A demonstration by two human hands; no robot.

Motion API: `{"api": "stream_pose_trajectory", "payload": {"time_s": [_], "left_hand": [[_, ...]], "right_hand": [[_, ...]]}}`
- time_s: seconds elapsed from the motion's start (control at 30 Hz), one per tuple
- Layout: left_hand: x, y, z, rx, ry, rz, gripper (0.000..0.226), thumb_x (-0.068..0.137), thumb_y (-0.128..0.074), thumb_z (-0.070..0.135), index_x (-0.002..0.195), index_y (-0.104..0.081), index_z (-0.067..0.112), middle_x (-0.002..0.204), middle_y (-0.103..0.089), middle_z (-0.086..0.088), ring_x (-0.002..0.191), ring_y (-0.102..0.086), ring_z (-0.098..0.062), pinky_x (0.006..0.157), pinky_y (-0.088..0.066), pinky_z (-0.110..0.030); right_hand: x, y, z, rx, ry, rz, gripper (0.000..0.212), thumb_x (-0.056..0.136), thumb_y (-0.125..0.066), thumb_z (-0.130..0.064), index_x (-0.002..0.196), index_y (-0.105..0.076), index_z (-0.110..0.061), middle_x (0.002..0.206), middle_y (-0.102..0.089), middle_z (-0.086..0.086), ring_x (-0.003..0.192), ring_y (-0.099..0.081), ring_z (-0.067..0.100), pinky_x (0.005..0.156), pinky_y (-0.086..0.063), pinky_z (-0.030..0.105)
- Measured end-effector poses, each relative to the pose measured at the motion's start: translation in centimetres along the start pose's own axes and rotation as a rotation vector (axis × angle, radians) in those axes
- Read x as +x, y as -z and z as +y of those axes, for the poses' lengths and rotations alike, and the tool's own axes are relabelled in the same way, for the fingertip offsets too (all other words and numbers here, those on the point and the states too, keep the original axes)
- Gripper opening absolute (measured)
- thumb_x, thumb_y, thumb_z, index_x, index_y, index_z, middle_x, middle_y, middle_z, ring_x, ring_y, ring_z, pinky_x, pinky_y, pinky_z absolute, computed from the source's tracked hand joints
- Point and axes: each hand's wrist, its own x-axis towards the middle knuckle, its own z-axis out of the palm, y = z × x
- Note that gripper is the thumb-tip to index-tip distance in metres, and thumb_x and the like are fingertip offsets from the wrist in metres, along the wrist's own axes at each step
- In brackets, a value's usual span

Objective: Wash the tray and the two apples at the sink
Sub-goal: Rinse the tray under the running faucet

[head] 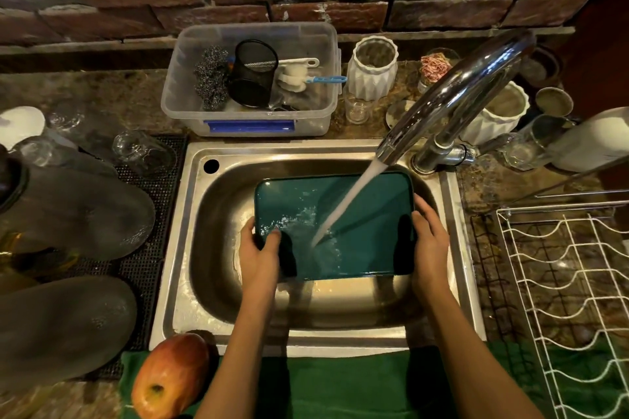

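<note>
A teal rectangular tray [360, 214] is held inside the steel sink [190, 214]. My left hand [260, 258] grips its left edge, thumb on the tray's inner face. My right hand [430, 245] grips the right edge. Water runs from the chrome tap [452, 99] and hits the tray near its middle, splashing to the left. One red-yellow apple [170, 378] lies on the green cloth [340, 384] at the sink's front left corner. A second apple is not in view.
A clear plastic box [248, 78] with steel wool, a black mesh cup and brushes stands behind the sink. White ribbed vases [374, 68] and glasses stand by the tap. A white wire dish rack [571, 299] is at the right. Grey plates [75, 211] and glasses lie on the left.
</note>
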Motion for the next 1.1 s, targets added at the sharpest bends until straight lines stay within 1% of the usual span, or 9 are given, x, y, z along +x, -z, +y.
{"api": "stream_pose_trajectory", "payload": {"time_s": [0.1,0.2,0.37,0.5,0.63,0.77,0.87,1.0,1.1], "left_hand": [[-0.7,0.5,1.7,0.136,-0.146,0.021,0.045,0.096,-0.059,0.019,0.14,-0.05,0.024,0.123,-0.064,-0.003,0.114,-0.061,-0.025,0.098,-0.053,-0.049],[-1.3,0.9,3.1,0.348,-0.232,0.039,0.049,0.096,-0.056,0.028,0.144,-0.046,0.023,0.129,-0.061,-0.006,0.115,-0.06,-0.028,0.097,-0.052,-0.052],[-1.4,1.5,4.0,0.565,-0.178,0.034,0.046,0.095,-0.053,0.037,0.136,-0.049,0.018,0.124,-0.061,-0.012,0.11,-0.06,-0.035,0.093,-0.051,-0.054],[-1.0,1.8,3.1,0.6,-0.064,0.033,0.043,0.095,-0.054,0.034,0.13,-0.051,0.01,0.12,-0.061,-0.015,0.109,-0.059,-0.04,0.091,-0.048,-0.048],[0.0,2.1,1.0,0.541,0.082,0.002,0.021,0.094,-0.056,0.03,0.106,-0.051,0.013,0.107,-0.061,-0.013,0.092,-0.055,-0.032,0.081,-0.044,-0.039],[0.6,1.7,-1.3,0.395,0.229,-0.059,0.022,0.096,-0.056,0.023,0.111,-0.054,0.008,0.111,-0.063,-0.019,0.097,-0.06,-0.036,0.089,-0.051,-0.043],[0.5,0.8,-2.6,0.312,0.312,-0.101,0.032,0.096,-0.056,0.019,0.123,-0.051,0.003,0.117,-0.061,-0.022,0.104,-0.06,-0.038,0.096,-0.051,-0.049],[0.2,-0.4,-3.3,0.152,0.337,-0.13,0.036,0.095,-0.057,0.011,0.128,-0.044,0.004,0.115,-0.057,-0.015,0.095,-0.056,-0.029,0.082,-0.046,-0.037],[0.3,-0.6,-3.4,0.089,0.313,-0.11,0.033,0.095,-0.057,0.011,0.123,-0.04,0.009,0.115,-0.056,-0.014,0.091,-0.056,-0.024,0.082,-0.046,-0.038]], "right_hand": [[0.1,-0.5,1.2,0.042,-0.097,0.0,0.038,0.102,-0.048,-0.027,0.138,-0.058,-0.031,0.137,-0.061,-0.001,0.125,-0.058,0.019,0.108,-0.046,0.048],[0.0,-1.2,1.9,0.044,-0.183,-0.01,0.035,0.104,-0.044,-0.026,0.135,-0.061,-0.028,0.131,-0.065,0.002,0.12,-0.061,0.022,0.105,-0.048,0.048],[0.0,-2.1,2.1,-0.025,-0.345,-0.052,0.031,0.1,-0.046,-0.036,0.102,-0.076,-0.025,0.1,-0.077,0.004,0.096,-0.072,0.024,0.07,-0.057,0.035],[0.5,-2.2,2.1,-0.12,-0.383,-0.083,0.032,0.097,-0.046,-0.04,0.099,-0.074,-0.025,0.104,-0.073,0.007,0.098,-0.068,0.025,0.077,-0.054,0.039],[1.3,-1.9,0.8,-0.283,-0.309,-0.062,0.035,0.095,-0.046,-0.042,0.105,-0.07,-0.018,0.116,-0.067,0.015,0.109,-0.061,0.035,0.1,-0.048,0.055],[1.2,-1.9,-1.9,-0.424,-0.16,-0.047,0.047,0.089,-0.045,-0.043,0.129,-0.065,-0.03,0.126,-0.066,0.008,0.117,-0.058,0.033,0.104,-0.045,0.051],[0.9,-2.1,-3.6,-0.453,-0.037,-0.033,0.045,0.095,-0.047,-0.042,0.138,-0.057,-0.033,0.119,-0.064,-0.002,0.118,-0.057,0.025,0.106,-0.043,0.047],[-0.2,-2.3,-5.0,-0.423,0.129,-0.054,0.044,0.094,-0.048,-0.045,0.135,-0.059,-0.036,0.098,-0.058,-0.028,0.1,-0.058,0.004,0.094,-0.048,0.039],[-0.9,-2.1,-5.2,-0.344,0.22,-0.058,0.045,0.089,-0.048,-0.046,0.129,-0.064,-0.035,0.103,-0.066,-0.023,0.099,-0.061,-0.003,0.085,-0.049,0.031]]}}
